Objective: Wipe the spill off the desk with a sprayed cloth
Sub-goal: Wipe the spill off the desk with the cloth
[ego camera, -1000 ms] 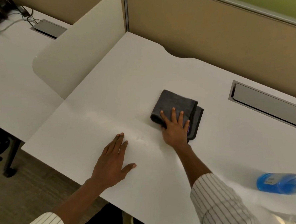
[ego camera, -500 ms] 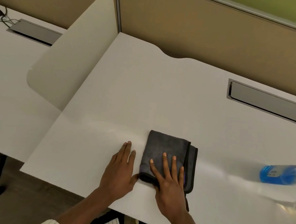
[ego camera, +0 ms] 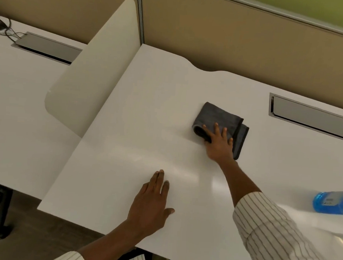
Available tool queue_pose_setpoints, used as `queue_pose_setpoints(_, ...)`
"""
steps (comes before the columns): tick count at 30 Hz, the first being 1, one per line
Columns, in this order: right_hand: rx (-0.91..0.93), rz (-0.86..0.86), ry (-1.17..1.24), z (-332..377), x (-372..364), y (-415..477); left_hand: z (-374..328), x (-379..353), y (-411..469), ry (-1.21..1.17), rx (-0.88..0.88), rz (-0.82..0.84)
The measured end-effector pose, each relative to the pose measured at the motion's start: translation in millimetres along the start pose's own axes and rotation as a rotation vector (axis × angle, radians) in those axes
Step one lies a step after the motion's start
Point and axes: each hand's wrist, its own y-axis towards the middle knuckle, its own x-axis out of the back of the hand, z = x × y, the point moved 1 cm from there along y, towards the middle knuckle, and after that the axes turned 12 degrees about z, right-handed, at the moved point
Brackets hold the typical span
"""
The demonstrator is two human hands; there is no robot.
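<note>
A folded dark grey cloth (ego camera: 217,117) lies on the white desk (ego camera: 152,108), right of its middle. My right hand (ego camera: 219,141) presses flat on the cloth's near edge, fingers spread over it, arm stretched forward. My left hand (ego camera: 152,201) rests flat on the desk near the front edge, fingers together, holding nothing. A faint streaky sheen (ego camera: 140,158) runs across the desk between the two hands. No distinct puddle shows.
A blue spray bottle (ego camera: 333,202) lies on the desk at the right edge of view. A grey cable hatch (ego camera: 312,117) is set into the desk's back right. A cream divider panel (ego camera: 94,68) separates the neighbouring desk (ego camera: 17,104) on the left. Tan partition wall behind.
My right hand has pushed the cloth away from the front edge, up and to the right. My left hand stays flat on the desk near the front.
</note>
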Motion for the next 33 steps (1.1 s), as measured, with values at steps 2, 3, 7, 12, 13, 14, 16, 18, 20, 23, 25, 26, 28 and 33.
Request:
queue_pose_setpoints(2,-0.043,0.005,-0.007,6,-1,5,0,0,0,0.005,-0.003,0.002)
queue_pose_setpoints(3,-0.046,0.005,-0.005,13,-3,5,0,0,0,0.006,-0.004,0.003)
queue_pose_setpoints(7,0.137,0.008,-0.09,40,-25,-17,-3,0,-1,-0.01,0.0,0.009)
queue_pose_setpoints(12,0.36,-0.018,-0.111,48,-82,-84,-5,7,2,-0.028,0.016,0.011)
queue_pose_setpoints(13,0.36,-0.023,-0.123,49,-89,-90,-5,9,2,-0.019,0.023,0.005)
queue_pose_setpoints(14,0.351,-0.026,-0.135,50,-93,-91,-6,10,2,-0.004,0.028,0.004)
queue_pose_setpoints(16,0.352,-0.019,-0.147,53,-90,-83,-7,11,1,0.024,0.033,0.021)
queue_pose_setpoints(18,0.389,-0.017,-0.18,53,-79,-69,-7,15,-1,0.07,0.041,0.001)
queue_pose_setpoints(20,0.395,-0.023,-0.192,45,-64,-52,-8,18,-1,0.137,0.039,0.025)
queue_pose_setpoints(23,0.274,-0.067,-0.083,13,-38,-31,-10,18,-1,0.168,0.05,0.034)
queue_pose_setpoints(25,0.119,-0.116,-0.011,-22,-23,-29,-11,18,-1,0.172,0.063,0.04)
queue_pose_setpoints(26,0.04,-0.14,0.007,-41,-19,-33,-11,18,-1,0.167,0.073,0.044)
queue_pose_setpoints(28,-0.105,-0.183,0.044,-79,-17,-48,-12,19,-1,0.156,0.082,0.06)
queue_pose_setpoints(33,-0.321,-0.237,0.15,-92,-40,-80,-11,22,-1,0.148,0.071,0.057)
